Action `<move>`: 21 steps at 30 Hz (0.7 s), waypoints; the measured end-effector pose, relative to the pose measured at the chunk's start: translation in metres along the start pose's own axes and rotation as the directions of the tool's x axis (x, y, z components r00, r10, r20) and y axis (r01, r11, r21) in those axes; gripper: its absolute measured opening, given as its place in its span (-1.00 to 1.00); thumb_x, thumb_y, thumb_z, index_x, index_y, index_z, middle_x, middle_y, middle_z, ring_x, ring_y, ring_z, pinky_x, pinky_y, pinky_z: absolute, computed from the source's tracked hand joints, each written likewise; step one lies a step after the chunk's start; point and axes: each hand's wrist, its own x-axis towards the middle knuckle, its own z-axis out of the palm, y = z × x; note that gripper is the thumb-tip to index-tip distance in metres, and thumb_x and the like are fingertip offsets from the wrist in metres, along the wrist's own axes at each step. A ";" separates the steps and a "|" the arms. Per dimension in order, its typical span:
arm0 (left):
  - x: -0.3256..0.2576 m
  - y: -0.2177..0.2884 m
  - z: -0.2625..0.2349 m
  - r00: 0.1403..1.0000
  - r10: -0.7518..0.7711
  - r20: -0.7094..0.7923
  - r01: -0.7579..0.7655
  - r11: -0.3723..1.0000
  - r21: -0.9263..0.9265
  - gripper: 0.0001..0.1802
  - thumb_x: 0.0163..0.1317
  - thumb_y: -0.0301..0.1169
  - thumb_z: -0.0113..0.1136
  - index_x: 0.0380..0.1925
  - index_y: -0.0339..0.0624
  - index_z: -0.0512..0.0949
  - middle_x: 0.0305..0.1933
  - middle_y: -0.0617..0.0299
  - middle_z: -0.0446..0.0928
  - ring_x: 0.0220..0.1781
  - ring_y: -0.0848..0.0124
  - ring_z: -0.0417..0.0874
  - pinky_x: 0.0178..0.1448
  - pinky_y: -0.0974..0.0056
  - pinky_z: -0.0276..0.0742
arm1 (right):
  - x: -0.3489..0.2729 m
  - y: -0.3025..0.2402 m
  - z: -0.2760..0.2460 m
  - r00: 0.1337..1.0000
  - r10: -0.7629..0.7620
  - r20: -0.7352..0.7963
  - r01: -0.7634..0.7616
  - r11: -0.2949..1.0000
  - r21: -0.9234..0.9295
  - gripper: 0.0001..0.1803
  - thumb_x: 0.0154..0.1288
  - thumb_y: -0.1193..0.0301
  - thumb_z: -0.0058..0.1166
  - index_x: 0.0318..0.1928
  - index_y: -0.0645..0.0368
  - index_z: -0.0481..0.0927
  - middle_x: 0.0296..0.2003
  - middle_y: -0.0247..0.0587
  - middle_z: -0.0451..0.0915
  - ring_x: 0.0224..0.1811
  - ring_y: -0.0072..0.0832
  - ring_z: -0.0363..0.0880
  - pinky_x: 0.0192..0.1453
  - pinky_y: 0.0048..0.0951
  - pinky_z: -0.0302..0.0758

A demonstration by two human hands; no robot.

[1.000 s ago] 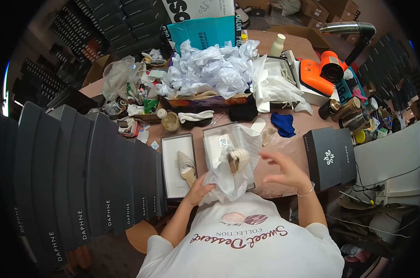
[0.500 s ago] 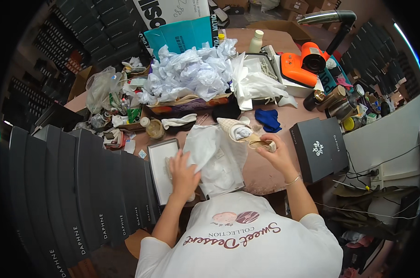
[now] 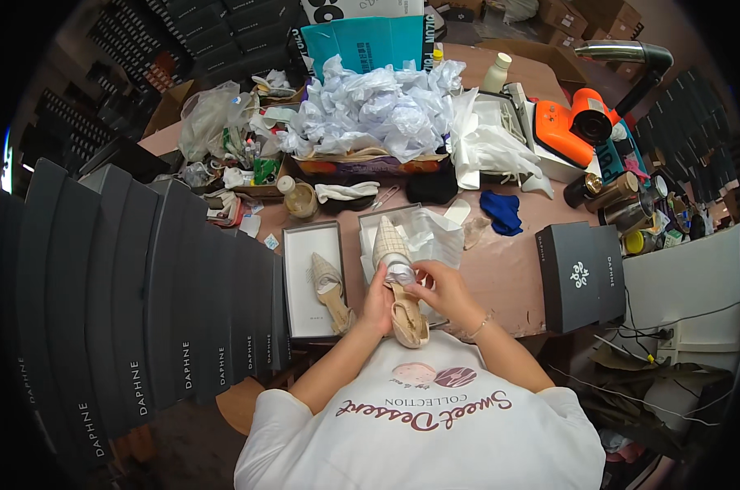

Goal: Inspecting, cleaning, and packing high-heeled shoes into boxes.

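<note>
A cream checked shoe (image 3: 391, 238) with a pointed toe is held in front of my chest, toe pointing away and heel toward me. Crumpled white paper (image 3: 398, 268) fills its toe opening. My left hand (image 3: 376, 305) is closed around the shoe's left side. My right hand (image 3: 443, 292) is closed with its fingertips at the right edge of the opening, beside the paper. Behind the shoe lies an open box with white tissue paper (image 3: 441, 245) spread in it. A matching shoe (image 3: 327, 282) lies in the shallow grey-white box part (image 3: 300, 245) at the left.
Tall stacks of dark shoe boxes (image 3: 170, 302) stand at my left. More dark boxes (image 3: 578, 278) sit at the right. Behind are a heap of crumpled tissue (image 3: 378, 110), a jar (image 3: 298, 198), a blue cloth (image 3: 501, 212) and an orange device with a metal nozzle (image 3: 559, 131).
The shoe has come from the right to the middle in my right hand. My left hand has left the tissue and taken hold of it. The shoe at left is uncovered; the view has shifted.
</note>
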 end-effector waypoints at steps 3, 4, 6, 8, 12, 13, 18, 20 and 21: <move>-0.011 0.006 0.011 1.000 -0.030 0.008 0.030 0.997 -0.076 -0.50 0.28 -0.05 -0.20 0.01 -0.21 0.35 -0.15 0.05 0.51 -0.14 0.21 0.59 0.01 0.10 0.52 | 0.016 0.017 0.012 0.981 -0.171 0.088 0.183 0.973 -0.143 -0.74 0.08 0.40 0.18 -0.18 0.16 0.57 -0.42 -0.14 0.55 -0.36 -0.22 0.56 -0.30 -0.30 0.48; -0.009 0.004 0.003 0.998 -0.050 0.038 0.051 0.998 -0.021 -0.51 0.28 -0.05 -0.22 -0.01 -0.20 0.36 -0.17 0.06 0.51 -0.19 0.22 0.60 -0.05 0.11 0.54 | 0.019 0.024 0.015 0.977 -0.198 0.075 0.210 0.956 -0.207 -0.72 0.07 0.41 0.20 -0.17 0.16 0.56 -0.39 -0.14 0.54 -0.36 -0.23 0.56 -0.30 -0.31 0.48; -0.004 -0.010 -0.019 0.990 -0.107 0.094 0.099 0.992 0.083 -0.52 0.28 -0.05 -0.26 -0.05 -0.19 0.39 -0.22 0.07 0.51 -0.28 0.23 0.61 -0.18 0.14 0.58 | 0.025 0.040 0.019 0.969 -0.240 0.057 0.245 0.910 -0.335 -0.68 0.05 0.42 0.23 -0.14 0.16 0.53 -0.35 -0.16 0.54 -0.37 -0.26 0.55 -0.31 -0.33 0.48; 0.000 -0.015 -0.013 0.988 -0.151 0.032 0.148 0.984 0.099 -0.51 0.26 -0.04 -0.30 -0.11 -0.19 0.42 -0.27 0.07 0.51 -0.38 0.24 0.59 -0.33 0.19 0.58 | 0.030 0.030 0.024 0.994 -0.109 0.016 0.107 0.925 -0.366 -0.58 0.02 0.42 0.25 -0.05 0.15 0.50 -0.26 -0.11 0.54 -0.25 -0.21 0.56 -0.22 -0.33 0.49; -0.007 -0.009 -0.003 0.987 -0.150 0.063 0.144 0.985 0.093 -0.49 0.26 -0.01 -0.31 -0.11 -0.20 0.40 -0.32 0.09 0.50 -0.39 0.27 0.57 -0.31 0.21 0.56 | 0.040 0.021 0.011 0.972 -0.206 -0.116 0.202 0.978 -0.048 -0.37 0.00 0.41 0.26 0.15 0.15 0.39 -0.09 0.02 0.51 -0.03 -0.09 0.50 0.00 -0.32 0.45; -0.009 -0.008 0.000 0.983 -0.161 0.091 0.153 0.984 0.087 -0.49 0.26 -0.01 -0.31 -0.10 -0.20 0.39 -0.34 0.10 0.50 -0.39 0.29 0.56 -0.30 0.22 0.55 | 0.044 0.023 0.009 0.976 -0.199 -0.089 0.198 0.980 -0.020 -0.33 0.01 0.39 0.26 0.18 0.17 0.36 -0.06 0.06 0.49 -0.02 -0.06 0.49 0.03 -0.30 0.44; -0.014 -0.010 0.007 0.981 -0.121 0.154 0.120 0.993 0.012 -0.39 0.30 0.10 -0.32 -0.01 -0.23 0.37 -0.25 0.09 0.50 -0.31 0.30 0.57 -0.24 0.23 0.55 | 0.064 0.023 0.011 0.978 -0.176 0.112 0.182 0.982 -0.052 -0.21 0.01 0.34 0.27 0.28 0.21 0.25 0.05 0.13 0.42 0.01 -0.01 0.47 0.07 -0.26 0.43; -0.022 -0.002 0.015 0.999 -0.044 -0.021 0.047 0.990 0.135 -0.35 0.33 0.15 -0.31 0.03 -0.22 0.35 -0.20 0.08 0.49 -0.24 0.32 0.58 -0.24 0.27 0.56 | 0.075 0.018 0.013 0.976 -0.172 0.132 0.183 0.980 -0.076 -0.22 0.03 0.34 0.24 0.28 0.20 0.22 0.08 0.12 0.40 0.02 -0.01 0.46 0.07 -0.26 0.44; -0.026 0.003 0.008 0.998 0.042 -0.054 -0.030 0.977 0.209 -0.33 0.37 0.14 -0.31 0.14 -0.21 0.31 -0.05 0.10 0.47 -0.04 0.36 0.52 0.01 0.27 0.49 | 0.079 0.018 0.016 0.975 -0.165 0.146 0.179 0.980 -0.089 -0.22 0.04 0.34 0.23 0.29 0.20 0.21 0.09 0.12 0.38 0.02 -0.01 0.46 0.07 -0.26 0.44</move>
